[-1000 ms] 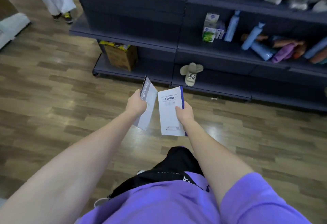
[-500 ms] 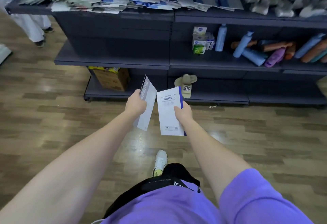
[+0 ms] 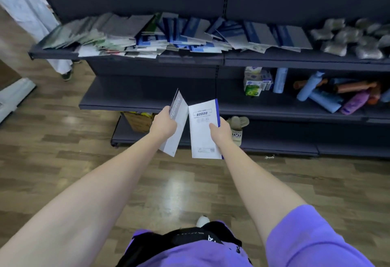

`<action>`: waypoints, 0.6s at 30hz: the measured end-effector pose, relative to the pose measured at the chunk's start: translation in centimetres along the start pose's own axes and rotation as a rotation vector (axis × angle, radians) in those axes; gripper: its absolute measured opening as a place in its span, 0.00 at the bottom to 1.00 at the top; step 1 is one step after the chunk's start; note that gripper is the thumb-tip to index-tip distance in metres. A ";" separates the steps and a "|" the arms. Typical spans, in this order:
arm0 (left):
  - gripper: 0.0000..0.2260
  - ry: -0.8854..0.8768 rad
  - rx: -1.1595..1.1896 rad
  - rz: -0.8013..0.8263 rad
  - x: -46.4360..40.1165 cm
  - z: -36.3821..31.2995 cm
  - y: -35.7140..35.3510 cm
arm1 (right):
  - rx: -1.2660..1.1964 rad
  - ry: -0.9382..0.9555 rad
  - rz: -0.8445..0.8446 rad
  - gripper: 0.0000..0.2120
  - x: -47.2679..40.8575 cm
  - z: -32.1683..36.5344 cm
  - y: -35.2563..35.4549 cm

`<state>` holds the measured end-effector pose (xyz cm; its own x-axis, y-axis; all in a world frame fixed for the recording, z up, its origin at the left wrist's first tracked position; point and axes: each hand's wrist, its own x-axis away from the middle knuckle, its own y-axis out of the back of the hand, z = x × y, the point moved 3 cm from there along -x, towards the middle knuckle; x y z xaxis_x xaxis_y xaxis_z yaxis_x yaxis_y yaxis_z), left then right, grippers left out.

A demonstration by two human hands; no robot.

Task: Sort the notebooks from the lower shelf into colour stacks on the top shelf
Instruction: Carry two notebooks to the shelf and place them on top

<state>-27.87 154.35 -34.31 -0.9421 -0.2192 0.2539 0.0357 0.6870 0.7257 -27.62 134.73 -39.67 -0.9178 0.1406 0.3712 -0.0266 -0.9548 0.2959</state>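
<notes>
My left hand (image 3: 163, 124) grips a grey notebook (image 3: 176, 126) with "Notebook" lettering, held upright and tilted. Beside it my right hand (image 3: 220, 133) grips a white-backed notebook with a blue spine (image 3: 201, 131). Both are held in front of the dark shelving unit, above the floor. On the top shelf (image 3: 190, 59) lie spread piles of notebooks: greenish and grey ones (image 3: 84, 34) at the left, blue and grey ones (image 3: 211, 34) in the middle.
The middle shelf holds small boxes (image 3: 254, 81) and coloured bottles (image 3: 329, 96) at the right. A sandal (image 3: 237, 128) and a cardboard box (image 3: 137, 120) sit on the bottom shelf. Grey bundles (image 3: 348, 39) lie at top right. A person's legs (image 3: 63, 64) stand at left.
The view has tilted upward, bringing the top shelf with its notebook piles fully into sight. Both hands keep hold of their notebooks and have risen slightly towards the shelving.
</notes>
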 end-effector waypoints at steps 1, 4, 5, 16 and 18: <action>0.10 -0.022 -0.006 -0.008 -0.9 -0.7 0.7 | 0.023 0.028 -0.015 0.10 -0.7 1.3 0.2; 0.13 -0.094 -0.028 -0.029 -3.5 -2.9 3.0 | 0.041 0.108 -0.061 0.10 -2.7 5.5 0.9; 0.13 -0.124 -0.035 -0.036 -4.2 -3.8 3.7 | 0.035 0.131 -0.081 0.10 -3.3 6.9 1.1; 0.13 -0.530 -0.152 -0.184 -10.3 -12.9 14.5 | -0.011 0.342 -0.418 0.13 -5.2 21.1 3.7; 0.10 -0.602 -0.184 -0.238 -10.7 -14.6 17.1 | -0.015 0.395 -0.453 0.14 -4.8 23.8 4.0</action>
<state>-12.35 158.33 -15.28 -0.9511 0.1109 -0.2882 -0.1895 0.5272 0.8283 -13.92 136.46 -19.32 -0.8912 0.4299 -0.1448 -0.4530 -0.8264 0.3345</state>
